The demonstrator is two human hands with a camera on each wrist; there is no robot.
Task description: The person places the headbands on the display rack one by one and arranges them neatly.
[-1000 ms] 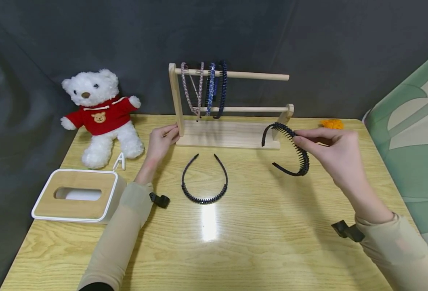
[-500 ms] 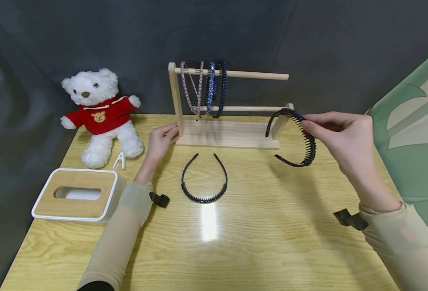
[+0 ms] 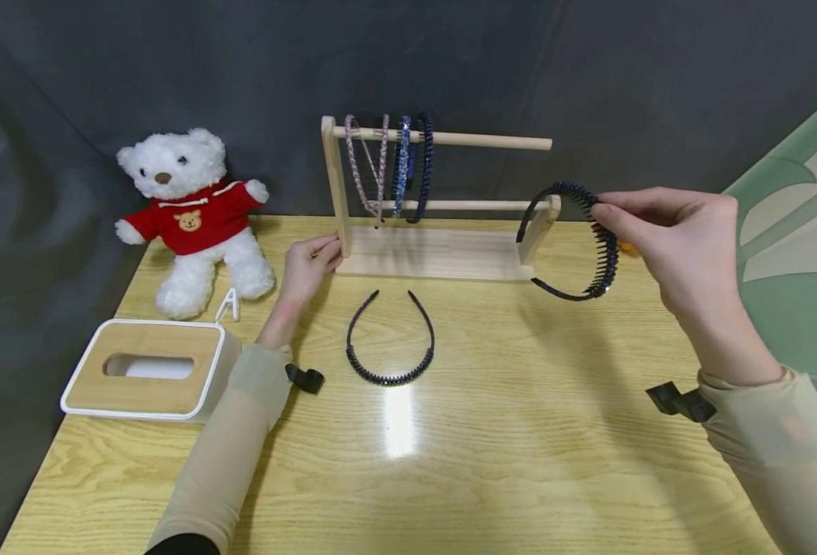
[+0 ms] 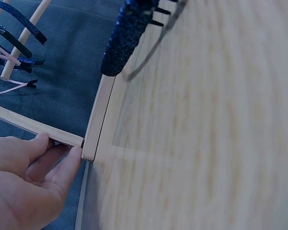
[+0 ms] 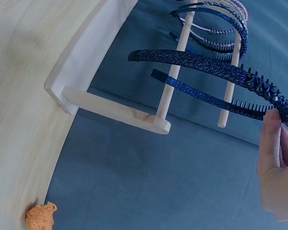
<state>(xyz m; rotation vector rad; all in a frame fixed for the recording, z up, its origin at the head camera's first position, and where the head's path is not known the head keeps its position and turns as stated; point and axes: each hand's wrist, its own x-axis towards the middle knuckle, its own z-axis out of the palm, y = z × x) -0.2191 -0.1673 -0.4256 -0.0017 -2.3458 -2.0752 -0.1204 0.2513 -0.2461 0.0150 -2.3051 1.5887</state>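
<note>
Between thumb and fingers my right hand (image 3: pixel 679 231) pinches a dark toothed headband (image 3: pixel 608 266), held up in the air by the right end of a wooden rack (image 3: pixel 436 250). In the right wrist view this headband (image 5: pixel 197 62) looks dark blue, its two tips toward the rack's bars. My left hand (image 3: pixel 304 270) grips the foot of the rack's left upright (image 3: pixel 335 185); the left wrist view shows thumb and fingers on the wood (image 4: pixel 48 129). Several headbands hang at the left of the bars, among them a glittery blue one (image 3: pixel 402 166) and a pink braided one (image 3: pixel 383 166).
Another dark headband (image 3: pixel 389 381) lies on the table in front of the rack. A white teddy bear (image 3: pixel 193 223) in a red top sits at the left, behind a tissue box (image 3: pixel 152 331). An orange yarn-like bundle (image 5: pixel 40 216) lies at the right back.
My right hand has lifted the headband up and to the right, from in front of the rack's base to the level of its lower bar. The left hand stays in place.
</note>
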